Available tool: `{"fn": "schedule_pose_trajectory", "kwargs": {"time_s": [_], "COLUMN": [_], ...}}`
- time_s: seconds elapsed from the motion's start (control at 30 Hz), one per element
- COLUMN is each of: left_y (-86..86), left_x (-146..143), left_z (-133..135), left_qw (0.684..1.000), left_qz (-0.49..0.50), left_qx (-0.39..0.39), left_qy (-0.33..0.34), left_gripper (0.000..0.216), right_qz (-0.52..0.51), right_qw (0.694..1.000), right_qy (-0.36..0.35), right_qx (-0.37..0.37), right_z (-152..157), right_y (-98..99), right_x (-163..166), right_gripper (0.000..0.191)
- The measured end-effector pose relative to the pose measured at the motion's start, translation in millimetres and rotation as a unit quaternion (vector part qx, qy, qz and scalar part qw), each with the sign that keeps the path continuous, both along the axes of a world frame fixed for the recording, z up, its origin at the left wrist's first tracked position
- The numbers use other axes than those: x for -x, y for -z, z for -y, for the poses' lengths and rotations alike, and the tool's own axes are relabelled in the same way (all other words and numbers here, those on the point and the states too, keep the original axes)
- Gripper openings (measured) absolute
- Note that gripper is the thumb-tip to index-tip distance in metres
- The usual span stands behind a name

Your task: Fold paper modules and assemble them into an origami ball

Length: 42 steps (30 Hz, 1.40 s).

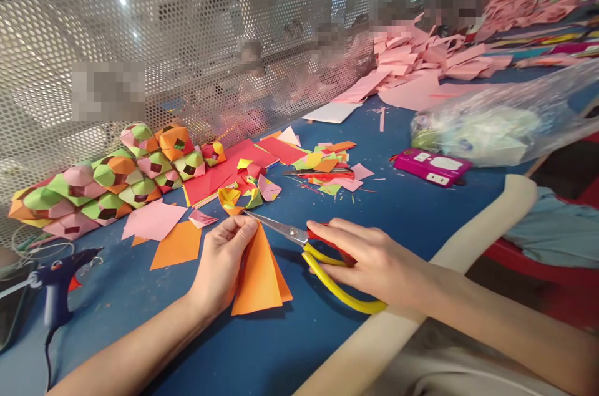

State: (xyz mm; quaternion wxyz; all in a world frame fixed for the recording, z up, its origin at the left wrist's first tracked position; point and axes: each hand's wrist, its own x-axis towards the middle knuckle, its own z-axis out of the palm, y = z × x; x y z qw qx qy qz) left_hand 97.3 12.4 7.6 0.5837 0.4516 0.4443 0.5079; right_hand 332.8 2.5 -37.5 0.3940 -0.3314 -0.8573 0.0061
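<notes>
My left hand (224,259) pinches the upper end of a folded sheet of orange paper (259,280), whose layers fan apart toward the bottom. In my right hand (365,259) is a pair of scissors (346,296) with one yellow and one red handle. The blade tips reach the pinched end of the paper, close to my left fingertips; whether they touch it I cannot tell. Just beyond lie small folded paper pieces (253,187) in red, yellow, green and pink. Pink paper (156,220) and an orange square (178,245) rest left of my left hand.
Folded paper balls (112,178) are piled along the perforated metal screen (187,40). A blue glue gun (58,284) stands at left with its cord. Paper scraps (327,162) with a red cutter, a magenta box (433,166), a plastic bag (491,121) and pink strips (416,50) lie farther back.
</notes>
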Motion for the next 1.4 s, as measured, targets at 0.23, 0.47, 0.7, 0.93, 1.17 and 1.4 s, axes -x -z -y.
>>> {"fn": "schedule_pose_trajectory", "kwargs": {"time_s": [0.23, 0.47, 0.7, 0.93, 1.17, 1.4], "left_y": [0.1, -1.5, -8.3, -19.8, -24.7, -40.4], "left_x": [-0.8, -1.2, -2.0, 1.5, 2.9, 13.9], "left_z": [1.0, 0.1, 0.8, -8.4, -16.0, -20.0], "left_qw": [1.000, 0.998, 0.998, 0.998, 0.994, 0.990], "left_qz": [-0.007, -0.046, -0.044, -0.040, -0.056, -0.077], "left_qx": [-0.014, -0.033, -0.037, -0.032, -0.063, -0.073], "left_qy": [-0.011, -0.023, 0.033, -0.032, -0.069, -0.092], "left_gripper": [0.018, 0.015, 0.013, 0.013, 0.011, 0.010], "right_qz": [-0.058, 0.013, 0.191, 0.242, 0.088, 0.201], "right_qw": [0.998, 0.987, 0.886, 0.893, 0.967, 0.922], "right_qy": [0.031, 0.156, 0.375, 0.349, 0.105, -0.279], "right_qx": [0.025, 0.046, 0.195, 0.149, 0.216, 0.175], "right_z": [-1.6, -13.2, -67.7, -67.1, -47.9, -26.0], "right_y": [-5.6, -6.9, -14.0, -17.3, -50.1, -16.0], "right_x": [2.5, -4.4, -33.1, -42.8, 3.7, 69.5], "right_gripper": [0.044, 0.044, 0.044, 0.039, 0.027, 0.058]}}
